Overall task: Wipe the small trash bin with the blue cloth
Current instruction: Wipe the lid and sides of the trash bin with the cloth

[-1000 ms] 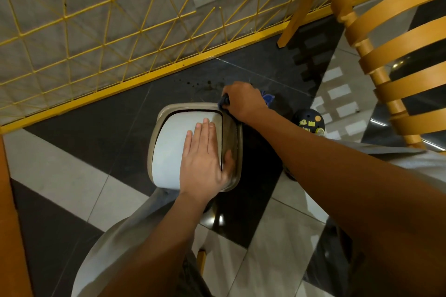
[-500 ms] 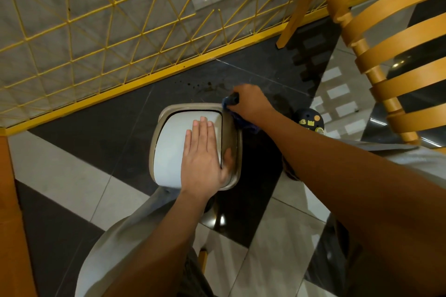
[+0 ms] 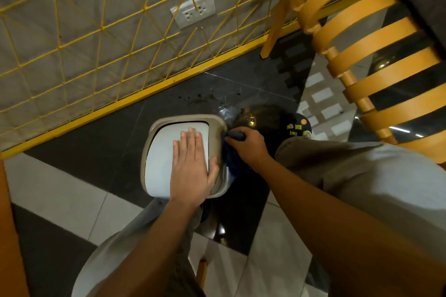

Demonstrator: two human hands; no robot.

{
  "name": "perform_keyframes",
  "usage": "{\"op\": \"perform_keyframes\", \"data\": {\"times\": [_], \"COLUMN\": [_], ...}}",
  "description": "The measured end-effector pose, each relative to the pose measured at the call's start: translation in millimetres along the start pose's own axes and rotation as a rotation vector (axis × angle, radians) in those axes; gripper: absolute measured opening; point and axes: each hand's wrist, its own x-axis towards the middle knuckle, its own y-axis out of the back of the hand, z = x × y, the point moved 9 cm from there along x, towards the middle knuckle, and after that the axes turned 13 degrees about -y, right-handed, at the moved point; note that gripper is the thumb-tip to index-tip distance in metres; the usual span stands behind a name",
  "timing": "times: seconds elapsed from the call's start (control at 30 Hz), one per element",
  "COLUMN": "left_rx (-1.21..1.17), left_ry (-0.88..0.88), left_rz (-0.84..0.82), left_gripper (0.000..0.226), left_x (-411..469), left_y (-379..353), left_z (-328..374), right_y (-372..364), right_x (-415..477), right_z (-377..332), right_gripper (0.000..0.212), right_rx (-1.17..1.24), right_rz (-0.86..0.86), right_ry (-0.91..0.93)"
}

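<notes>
Currently left hand [image 3: 190,166] lies flat, fingers straight, pressing on the white lid [image 3: 161,157] of the small trash bin [image 3: 185,117]. Right hand [image 3: 248,146] is clenched around the bunched blue cloth [image 3: 231,160], which touches the bin's right side just under the rim. Bin stands on the dark floor tile [image 3: 96,132], near the yellow wire grid [image 3: 101,29]. Orange slatted chair [image 3: 366,55] is off to the right.

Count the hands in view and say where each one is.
2. The left hand lies flat on the bin's white lid. The right hand grips the cloth against the bin's right side. No others can be seen.
</notes>
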Motion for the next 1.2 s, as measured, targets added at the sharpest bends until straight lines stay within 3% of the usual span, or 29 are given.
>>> {"op": "perform_keyframes", "data": {"times": [0.3, 0.67, 0.93, 1.2], "left_rx": [-0.094, -0.228, -0.306, -0.301], "left_ry": [-0.007, 0.07, 0.055, 0.066], "left_rz": [0.002, 0.017, -0.012, -0.018], "left_gripper": [0.074, 0.078, 0.069, 0.069], "left_x": [-1.9, 1.5, 0.8, 0.5], "left_y": [0.5, 0.6, -3.7, -4.9], "left_z": [-2.0, -6.6, -7.8, -9.1], "right_y": [-10.3, -14.3, -8.3, -26.3], "right_x": [21.5, -46.3, -22.2, -67.3], "right_z": [-61.0, -21.5, 9.6, 35.0], "right_gripper": [0.025, 0.024, 0.018, 0.012], "right_rx": [-0.208, 0.051, 0.257, 0.408], "right_rz": [-0.035, -0.113, 0.009, 0.006], "right_ry": [0.118, 0.123, -0.12, -0.049]}}
